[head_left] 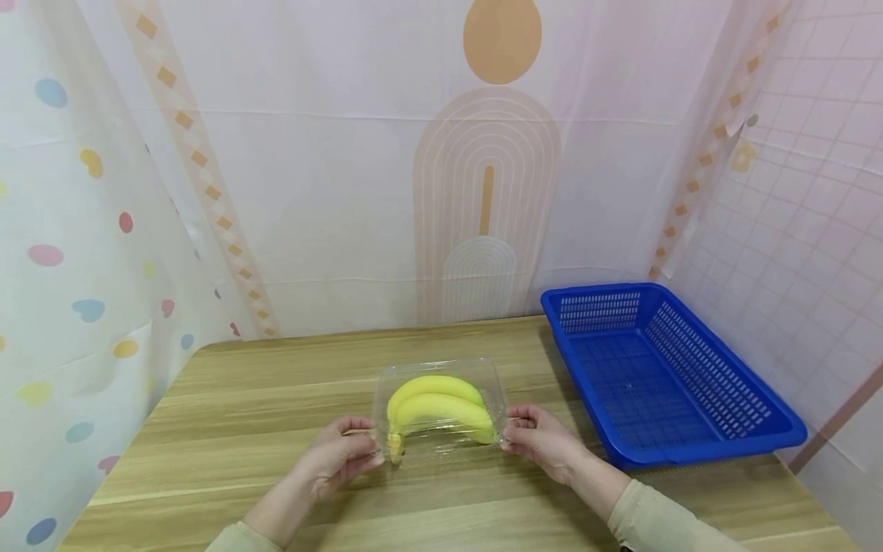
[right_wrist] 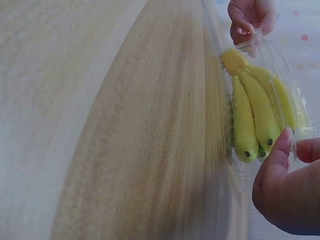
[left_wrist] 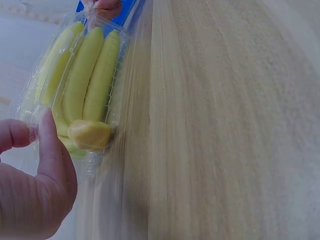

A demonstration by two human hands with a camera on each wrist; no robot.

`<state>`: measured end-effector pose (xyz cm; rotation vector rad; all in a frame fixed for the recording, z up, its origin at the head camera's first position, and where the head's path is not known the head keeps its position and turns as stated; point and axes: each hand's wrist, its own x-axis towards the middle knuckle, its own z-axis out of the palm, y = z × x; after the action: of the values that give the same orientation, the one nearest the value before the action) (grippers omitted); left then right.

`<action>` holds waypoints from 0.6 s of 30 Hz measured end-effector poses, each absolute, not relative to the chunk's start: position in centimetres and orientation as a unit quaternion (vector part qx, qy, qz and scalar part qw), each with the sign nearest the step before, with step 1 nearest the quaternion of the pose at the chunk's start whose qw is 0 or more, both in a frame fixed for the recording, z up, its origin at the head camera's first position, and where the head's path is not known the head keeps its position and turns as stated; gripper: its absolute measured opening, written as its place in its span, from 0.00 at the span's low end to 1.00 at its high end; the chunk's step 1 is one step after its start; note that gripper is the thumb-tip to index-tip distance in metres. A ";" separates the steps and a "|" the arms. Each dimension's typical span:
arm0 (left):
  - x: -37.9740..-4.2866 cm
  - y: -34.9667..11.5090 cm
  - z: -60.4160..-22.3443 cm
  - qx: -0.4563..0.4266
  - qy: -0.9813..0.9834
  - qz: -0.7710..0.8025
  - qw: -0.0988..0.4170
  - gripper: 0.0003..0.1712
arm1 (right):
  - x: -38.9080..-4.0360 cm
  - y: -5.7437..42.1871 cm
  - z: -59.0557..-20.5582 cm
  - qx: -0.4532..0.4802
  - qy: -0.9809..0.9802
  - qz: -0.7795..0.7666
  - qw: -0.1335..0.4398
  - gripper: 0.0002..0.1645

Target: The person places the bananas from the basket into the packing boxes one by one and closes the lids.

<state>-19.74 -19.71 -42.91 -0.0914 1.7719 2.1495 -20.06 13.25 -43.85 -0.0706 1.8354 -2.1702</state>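
Observation:
A clear plastic clamshell box [head_left: 476,369] holds a bunch of yellow-green bananas [head_left: 441,410], over the middle of the table near its front. At the box's left front corner, my left hand [head_left: 345,452] pinches the edge between thumb and fingers. My right hand [head_left: 541,441] pinches the right front corner in the same way. Through the clear side in the left wrist view, the bananas [left_wrist: 82,75] lie side by side with their joined stem end toward my left hand. Dark tips of the bananas [right_wrist: 255,115] point toward my right hand in the right wrist view.
A blue plastic basket [head_left: 621,452] with slotted walls stands at the table's right side, just beyond my right hand. The wood-grain table [head_left: 262,399] reaches back to a patterned curtain [head_left: 331,192]. A dotted curtain [head_left: 90,307] hangs on the left.

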 end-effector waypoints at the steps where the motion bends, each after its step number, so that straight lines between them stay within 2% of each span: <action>1: -19.7 -19.7 -42.9 -0.033 0.627 0.759 0.176 0.30 | -20.0 13.3 -43.8 -0.025 0.637 -0.756 0.147 0.25; 18: -19.7 -19.6 -42.9 -0.038 0.637 0.752 0.165 0.29 | -20.0 13.1 -43.9 -0.017 0.640 -0.756 0.138 0.26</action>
<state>-19.72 -19.56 -42.91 -0.1070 1.8158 2.1429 -20.04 13.12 -43.95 -0.0496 1.8511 -2.1861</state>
